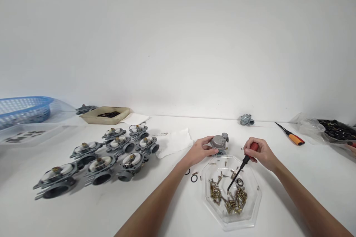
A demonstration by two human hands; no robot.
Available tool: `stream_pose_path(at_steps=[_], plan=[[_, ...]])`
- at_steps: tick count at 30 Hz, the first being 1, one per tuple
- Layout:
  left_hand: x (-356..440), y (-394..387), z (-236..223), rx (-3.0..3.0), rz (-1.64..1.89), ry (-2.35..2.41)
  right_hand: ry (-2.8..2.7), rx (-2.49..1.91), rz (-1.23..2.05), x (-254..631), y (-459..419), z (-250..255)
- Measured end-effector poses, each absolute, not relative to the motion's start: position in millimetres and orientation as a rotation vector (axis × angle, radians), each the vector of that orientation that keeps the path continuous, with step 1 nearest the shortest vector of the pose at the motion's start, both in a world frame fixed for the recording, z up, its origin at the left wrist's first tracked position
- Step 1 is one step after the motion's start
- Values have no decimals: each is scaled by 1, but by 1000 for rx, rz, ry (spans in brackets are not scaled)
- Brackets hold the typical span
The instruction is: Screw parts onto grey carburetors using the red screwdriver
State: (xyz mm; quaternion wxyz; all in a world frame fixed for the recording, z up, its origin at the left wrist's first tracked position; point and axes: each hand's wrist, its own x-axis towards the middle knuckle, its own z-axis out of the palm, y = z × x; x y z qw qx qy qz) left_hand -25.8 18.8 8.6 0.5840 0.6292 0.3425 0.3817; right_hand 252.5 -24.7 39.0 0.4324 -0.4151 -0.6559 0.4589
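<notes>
My left hand grips a small grey metal carburetor resting on the table, just behind a clear octagonal tray. In my right hand is a screwdriver, held by its red handle. Its black shaft slants down to the left, and the tip is among the brass-coloured screws in the tray. Whether a screw is on the tip is too small to tell. A black O-ring lies in the tray too. Another O-ring sits on the table left of it.
Several open carburetors with white floats stand at the left. Behind them are a beige tray and a blue basket. A second screwdriver, a lone carburetor and a box of black parts lie right. Another person's hand shows at the right edge.
</notes>
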Motion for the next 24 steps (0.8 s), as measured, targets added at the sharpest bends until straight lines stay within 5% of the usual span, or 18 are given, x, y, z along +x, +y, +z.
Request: stream_pose_path(at_steps=[24], plan=[[-28, 18, 10, 1503, 862, 801, -959, -1069, 951, 257, -12, 44]])
